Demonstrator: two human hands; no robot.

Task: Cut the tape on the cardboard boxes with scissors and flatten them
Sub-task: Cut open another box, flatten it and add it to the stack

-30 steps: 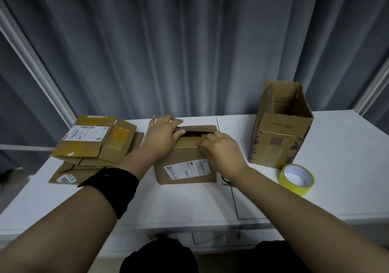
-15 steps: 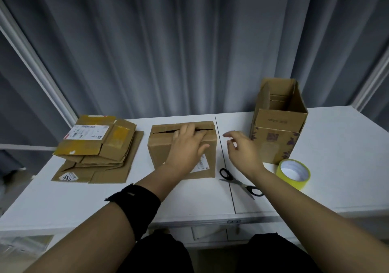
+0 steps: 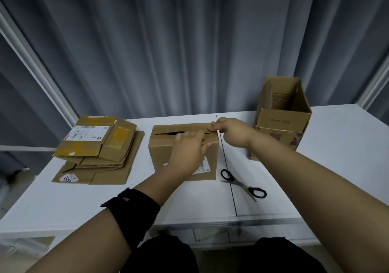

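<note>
Toward the far edge of the tabletop [image 3: 84, 205], about midway along it, stands the labelled cardboard box [image 3: 164, 148], its flaps down and a dark slit [image 3: 168, 133] gaping along the top seam. Our left hand [image 3: 187, 154] lies over its upper front edge, grip released, pressing rather than holding. Our right hand [image 3: 231, 133] pinches at the box's top right corner, though we cannot tell whether that grip has tape or flap edge. The scissors [image 3: 242, 183] lie unheld just right of the box. We judge the step to be freeing the top seam. To do it well, we should bear down with the left hand so the box cannot skid and pull along the seam rather than straight up. If the tape resists, we should take the scissors, blades clear of the steadying fingers. Flattened boxes [image 3: 94, 152] sit stacked near the left edge.
</note>
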